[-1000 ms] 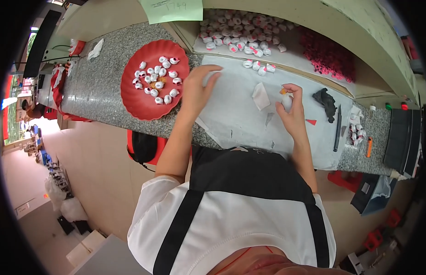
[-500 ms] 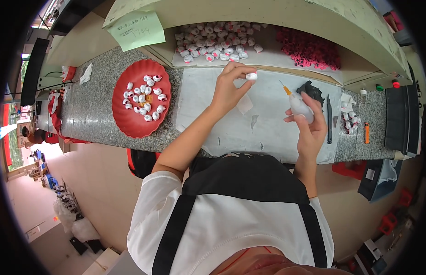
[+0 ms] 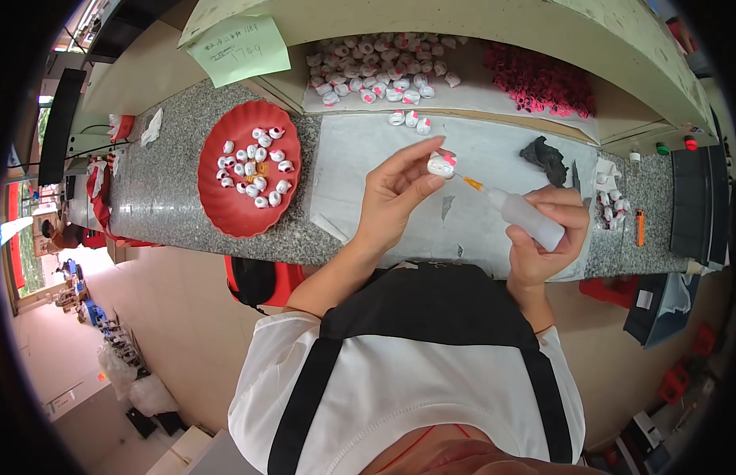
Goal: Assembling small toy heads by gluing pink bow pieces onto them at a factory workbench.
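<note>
A small white cat-head figurine with a pink bow (image 3: 442, 164) is pinched between the thumb and fingers of my left hand (image 3: 390, 190), over the white paper sheet (image 3: 407, 229). In my right hand (image 3: 559, 233) lies a translucent squeeze bottle (image 3: 530, 220), tilted up to the left. Its orange-based needle tip (image 3: 472, 183) reaches the figurine or ends right beside it; contact is too fine to tell. Three similar white figurines (image 3: 411, 119) stand at the sheet's far edge. A crumpled black cloth (image 3: 546, 161) lies beyond my right hand, which partly covers a dark pen (image 3: 576, 176).
A red scalloped plate (image 3: 209, 207) with several white pieces stands at left. The shelf (image 3: 463, 99) ahead bears heaps of white figurines (image 3: 376, 67) and pink-black pieces (image 3: 538, 79). At right are more small pieces (image 3: 613, 206), an orange cutter (image 3: 639, 228) and a black tray (image 3: 695, 207).
My left hand has come nearer and turned, showing the figurine's pink bow. The bottle has tipped left, bringing its needle to the figurine. Three figurines now show at the sheet's far edge.
</note>
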The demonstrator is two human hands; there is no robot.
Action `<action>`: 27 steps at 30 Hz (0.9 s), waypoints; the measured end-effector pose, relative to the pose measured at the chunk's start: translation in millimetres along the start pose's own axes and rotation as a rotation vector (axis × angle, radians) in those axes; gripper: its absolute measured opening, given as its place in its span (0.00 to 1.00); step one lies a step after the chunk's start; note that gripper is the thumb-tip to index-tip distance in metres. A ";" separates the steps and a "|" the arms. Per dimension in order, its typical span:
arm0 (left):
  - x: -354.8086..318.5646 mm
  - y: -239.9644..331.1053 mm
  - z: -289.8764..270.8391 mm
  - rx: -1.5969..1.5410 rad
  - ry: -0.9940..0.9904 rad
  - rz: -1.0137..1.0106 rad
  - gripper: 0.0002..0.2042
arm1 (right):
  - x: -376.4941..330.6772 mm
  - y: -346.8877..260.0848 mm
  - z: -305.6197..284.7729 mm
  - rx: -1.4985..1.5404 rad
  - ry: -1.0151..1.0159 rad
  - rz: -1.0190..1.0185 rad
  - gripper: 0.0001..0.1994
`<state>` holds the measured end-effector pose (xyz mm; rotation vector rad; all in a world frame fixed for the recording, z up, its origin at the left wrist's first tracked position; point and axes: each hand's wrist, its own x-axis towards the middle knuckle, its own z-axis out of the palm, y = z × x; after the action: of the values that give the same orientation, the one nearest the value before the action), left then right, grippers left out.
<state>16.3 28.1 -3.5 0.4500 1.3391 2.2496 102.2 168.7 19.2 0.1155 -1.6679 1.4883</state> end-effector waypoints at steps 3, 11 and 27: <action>-1.7 2.1 -0.7 -0.042 -0.014 0.009 0.19 | -2.0 -1.0 3.5 -0.014 -0.063 -0.028 0.20; -3.7 4.3 -2.0 -0.044 -0.022 0.015 0.17 | -2.5 -2.6 6.8 -0.006 -0.098 -0.047 0.21; -4.6 2.2 -2.8 -0.012 -0.029 -0.009 0.17 | -3.4 -7.6 6.3 -0.087 -0.099 0.018 0.19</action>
<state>18.1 22.6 -3.0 0.4695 1.3095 2.2339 105.4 159.7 23.4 0.1290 -1.8147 1.4412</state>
